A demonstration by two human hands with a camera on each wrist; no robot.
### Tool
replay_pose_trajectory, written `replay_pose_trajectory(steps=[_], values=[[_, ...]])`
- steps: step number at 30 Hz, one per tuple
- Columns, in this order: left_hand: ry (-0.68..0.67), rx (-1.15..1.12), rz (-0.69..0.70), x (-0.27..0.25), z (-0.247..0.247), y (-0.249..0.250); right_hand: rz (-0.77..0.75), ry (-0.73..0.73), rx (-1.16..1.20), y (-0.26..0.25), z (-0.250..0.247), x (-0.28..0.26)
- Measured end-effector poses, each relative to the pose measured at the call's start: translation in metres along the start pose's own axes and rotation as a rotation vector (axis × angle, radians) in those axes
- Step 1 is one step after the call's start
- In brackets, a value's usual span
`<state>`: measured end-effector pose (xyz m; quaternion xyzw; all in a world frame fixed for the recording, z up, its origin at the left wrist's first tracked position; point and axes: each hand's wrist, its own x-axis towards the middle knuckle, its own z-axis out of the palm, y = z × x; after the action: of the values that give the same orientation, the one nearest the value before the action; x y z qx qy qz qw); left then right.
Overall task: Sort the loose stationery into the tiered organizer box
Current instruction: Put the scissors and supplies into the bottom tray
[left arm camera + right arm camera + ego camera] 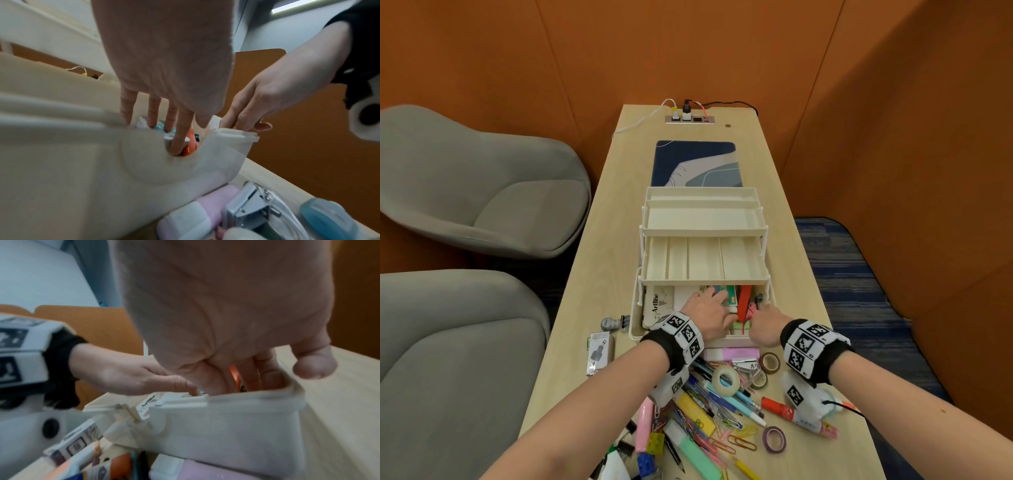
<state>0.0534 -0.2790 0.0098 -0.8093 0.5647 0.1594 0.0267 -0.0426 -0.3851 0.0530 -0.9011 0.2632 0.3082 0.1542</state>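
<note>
Tape roll (725, 380), stapler (745, 364), paper clips (736, 442) beside organizer box (702, 274)

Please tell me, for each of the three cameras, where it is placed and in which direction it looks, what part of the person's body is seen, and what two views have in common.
Head: above the desk, looking forward and down at the organizer box; both forearms, left hand and right hand show.
Left wrist: under the left wrist, looking along the palm into the box's bottom compartment; left fingers and the right hand show.
Right wrist: likewise along the right palm; the left hand shows.
Shared: both wrist views show the box's front wall and an orange item inside.
</note>
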Motion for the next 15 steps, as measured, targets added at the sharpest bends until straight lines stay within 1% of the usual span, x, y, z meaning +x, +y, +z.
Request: replay_pose_trajectory(steps=[3, 4, 7, 10, 13, 15], values=[[0.044, 0.007, -0.001, 0.005, -0.002, 0.003, 0.002, 0.042, -0.125, 0.001, 0.0, 0.001], [0.066, -0.004, 0.01, 0.006, -0.002, 0.004, 0.01, 0.066, -0.127, 0.002, 0.001, 0.001], [0.122, 0.008, 0.121, 0.012, -0.003, 0.009, 0.031, 0.047, -0.152, 0.004, 0.003, 0.003], [0.104, 0.046, 0.195, 0.02, -0.001, 0.013, -0.016, 0.024, -0.19, 0.004, 0.007, 0.003], [0.049, 0.151, 0.167, 0.027, -0.001, 0.015, -0.01, 0.011, -0.2, 0.004, 0.009, 0.0], [0.055, 0.19, 0.114, 0.028, 0.0, 0.015, -0.012, -0.009, -0.224, 0.006, 0.009, 0.001]])
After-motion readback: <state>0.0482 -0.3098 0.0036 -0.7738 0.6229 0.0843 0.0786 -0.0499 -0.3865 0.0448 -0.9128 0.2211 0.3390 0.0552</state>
